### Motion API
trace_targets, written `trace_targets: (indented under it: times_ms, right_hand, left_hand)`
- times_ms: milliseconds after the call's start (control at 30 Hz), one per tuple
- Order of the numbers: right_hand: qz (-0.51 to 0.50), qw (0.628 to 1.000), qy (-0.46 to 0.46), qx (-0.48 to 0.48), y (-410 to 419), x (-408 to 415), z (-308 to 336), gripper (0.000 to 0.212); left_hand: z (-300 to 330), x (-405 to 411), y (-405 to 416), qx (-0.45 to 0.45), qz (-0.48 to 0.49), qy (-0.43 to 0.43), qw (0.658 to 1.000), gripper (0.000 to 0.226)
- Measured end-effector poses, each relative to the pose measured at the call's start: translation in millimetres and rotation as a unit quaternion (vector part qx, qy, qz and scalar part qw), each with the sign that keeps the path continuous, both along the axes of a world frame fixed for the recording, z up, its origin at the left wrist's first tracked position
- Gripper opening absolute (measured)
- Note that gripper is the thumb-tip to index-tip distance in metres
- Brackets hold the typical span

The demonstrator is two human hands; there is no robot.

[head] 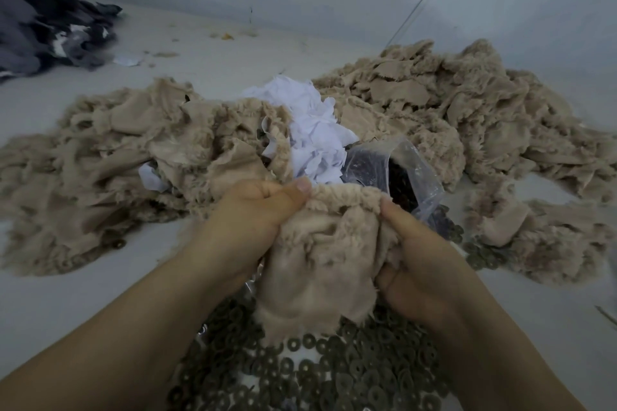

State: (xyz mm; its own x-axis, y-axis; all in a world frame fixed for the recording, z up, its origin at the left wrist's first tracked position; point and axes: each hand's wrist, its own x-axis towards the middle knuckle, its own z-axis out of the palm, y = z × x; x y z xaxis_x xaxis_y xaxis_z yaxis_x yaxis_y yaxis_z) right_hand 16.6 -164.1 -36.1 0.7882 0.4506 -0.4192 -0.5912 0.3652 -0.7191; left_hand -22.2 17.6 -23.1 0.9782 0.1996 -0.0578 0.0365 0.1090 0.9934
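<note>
White desk against a pale wall. Item 1: one beige plush piece, raised just above the desk's near part, over the washers. It is held by two hands, left hand and right hand, each grip closed on the upper edge, thumb on the fur. Beneath: dark ring washers, a loose spread too many to count. Behind: one clear plastic bag of small dark parts; one clump of white scraps; two further lots, left beige plush heap and right beige plush heap. Far left corner: one dark grey fabric heap.
</note>
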Motion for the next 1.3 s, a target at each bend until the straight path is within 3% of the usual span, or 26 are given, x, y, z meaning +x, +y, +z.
trace_targets:
  times_ms: [133, 267, 333, 433, 567, 633, 733, 833, 900, 967, 1067, 1167, 1300]
  right_hand:
    - [0.001, 0.998, 0.036, 0.057, 3.6, -1.5, 1.2, 0.039]
    - [-0.003, 1.0, 0.001, -0.029, 3.3, -3.2, -2.6, 0.046]
    - [-0.004, 0.999, -0.014, -0.049, 1.5, -2.7, -3.3, 0.047]
    - [0.014, 0.999, -0.022, -0.028, 1.6, -4.1, -1.4, 0.041]
    - [-0.043, 0.998, -0.03, -0.018, -0.3, -0.1, -2.5, 0.024]
    - [-0.037, 0.999, -0.012, -0.013, -0.3, 1.1, 0.8, 0.038]
    - [-0.002, 1.0, 0.023, -0.021, 1.3, -1.8, 3.7, 0.045]
    - [0.004, 1.0, 0.018, -0.013, 3.7, -5.0, 4.0, 0.046]
    - [-0.003, 1.0, 0.004, 0.004, 5.0, -7.3, 5.7, 0.046]
    - [-0.006, 1.0, -0.01, 0.017, 7.1, -11.4, 7.6, 0.043]
    - [-0.012, 0.999, -0.03, 0.035, 11.5, -18.9, 6.9, 0.038]
    - [-0.021, 0.998, -0.041, 0.051, 14.9, -21.3, 4.8, 0.032]
    - [-0.031, 0.998, -0.031, 0.054, 17.6, -20.6, 2.4, 0.035]
  left_hand:
    - [-11.4, 0.6, -7.2, -0.04, -0.003, 0.031, 0.999, 0.073]
    - [-17.8, 6.8, -4.7, -0.029, 0.043, 0.059, 0.997, 0.027]
    - [-16.2, 6.6, -2.4, -0.006, 0.02, 0.072, 0.997, 0.008]
    - [-18.1, 4.1, -1.6, -0.014, -0.032, 0.064, 0.997, 0.035]
    - [-21.6, 4.4, -0.8, -0.057, 0.055, 0.052, 0.995, 0.028]
    - [-23.7, 6.2, 1.6, -0.073, 0.085, 0.053, 0.992, 0.033]
    - [-29.4, 8.5, 1.1, 0.081, 0.111, 0.015, 0.99, 0.021]
    - [-27.5, 4.2, -2.6, 0.264, 0.147, -0.103, 0.948, 0.017]
    - [-22.1, -1.6, -4.8, 0.33, 0.139, -0.177, 0.917, 0.025]
    - [-17.2, -7.3, -10.9, 0.363, 0.082, -0.179, 0.911, 0.037]
    - [-21.0, -10.8, -21.7, 0.457, 0.067, -0.159, 0.872, 0.041]
    - [-25.0, -8.1, -20.9, 0.409, 0.092, -0.176, 0.891, 0.027]
    - [-28.6, -1.7, -15.2, 0.306, 0.096, -0.142, 0.936, 0.033]
